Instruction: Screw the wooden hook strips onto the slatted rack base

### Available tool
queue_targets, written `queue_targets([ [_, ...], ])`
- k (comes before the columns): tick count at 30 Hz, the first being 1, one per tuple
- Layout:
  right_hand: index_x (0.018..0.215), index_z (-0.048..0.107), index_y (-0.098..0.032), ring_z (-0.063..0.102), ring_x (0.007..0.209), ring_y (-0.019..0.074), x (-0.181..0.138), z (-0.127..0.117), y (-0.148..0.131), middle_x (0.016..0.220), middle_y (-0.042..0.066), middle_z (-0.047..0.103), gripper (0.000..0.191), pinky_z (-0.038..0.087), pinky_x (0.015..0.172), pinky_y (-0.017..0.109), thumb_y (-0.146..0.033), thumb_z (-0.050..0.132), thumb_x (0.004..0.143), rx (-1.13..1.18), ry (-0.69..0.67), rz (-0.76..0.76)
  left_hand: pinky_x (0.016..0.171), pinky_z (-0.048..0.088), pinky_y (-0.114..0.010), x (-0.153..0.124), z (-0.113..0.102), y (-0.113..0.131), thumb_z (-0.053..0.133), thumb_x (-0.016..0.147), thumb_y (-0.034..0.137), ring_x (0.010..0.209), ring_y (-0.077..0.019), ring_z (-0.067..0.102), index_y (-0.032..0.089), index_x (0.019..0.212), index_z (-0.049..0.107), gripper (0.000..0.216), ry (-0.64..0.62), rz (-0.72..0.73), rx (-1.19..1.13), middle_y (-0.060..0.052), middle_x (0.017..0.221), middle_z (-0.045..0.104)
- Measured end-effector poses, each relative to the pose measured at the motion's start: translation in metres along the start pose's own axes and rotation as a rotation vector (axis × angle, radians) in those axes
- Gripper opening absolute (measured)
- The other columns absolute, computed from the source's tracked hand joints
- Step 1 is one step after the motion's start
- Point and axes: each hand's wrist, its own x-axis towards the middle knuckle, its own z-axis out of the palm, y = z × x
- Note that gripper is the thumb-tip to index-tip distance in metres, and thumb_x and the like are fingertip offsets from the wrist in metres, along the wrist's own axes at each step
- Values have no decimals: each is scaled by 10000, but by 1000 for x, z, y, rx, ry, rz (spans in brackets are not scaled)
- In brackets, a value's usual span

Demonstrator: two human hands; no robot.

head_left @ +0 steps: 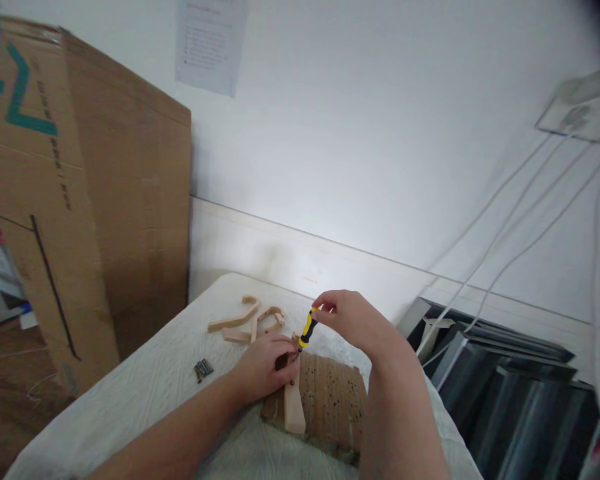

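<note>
My right hand (343, 313) grips the top end of a screwdriver (308, 328) with a yellow and black handle, tilted with its shaft pointing down. The tip meets a pale wooden piece (294, 403) near the fingers of my left hand (270, 365). That hand is closed around the piece's upper part, and whether it also pinches a screw is hidden. Under the wooden piece lies a brown board (333, 400) dotted with many holes. Several screws (203, 369) lie in a small group left of my left hand.
Beyond my left hand, curved wooden pieces (237, 315) lie on the table's white cloth (145, 387). A tall cardboard box (135, 180) stands at the left. Dark metal panels (520, 413) lean at the right, below white cables (500, 233) hanging from a wall socket (580, 110).
</note>
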Motion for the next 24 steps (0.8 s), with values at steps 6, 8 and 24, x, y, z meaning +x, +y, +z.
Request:
queue_targets([
  [6,909,743,-160,612,698,155,-2,-2,-6,840,69,730,175,412,641,261,-212,602,819,-24,-7,6,682,435,-275,9,-2,7,534,860,253,761,-160,571,183,856,623,114,217,-37,-65,-33,821,655],
  [8,909,742,-163,617,709,154,-2,-3,-8,848,67,730,169,416,651,259,-207,605,820,-28,-7,-1,651,420,-266,14,0,11,577,831,255,732,-155,549,180,856,609,85,298,-25,-70,-27,796,633],
  [24,922,763,-180,641,747,169,-3,-8,-6,851,65,751,224,443,695,280,-141,590,786,-29,-25,9,546,324,-231,23,11,16,622,803,289,581,-114,430,178,825,633,114,354,-177,-60,24,658,517],
])
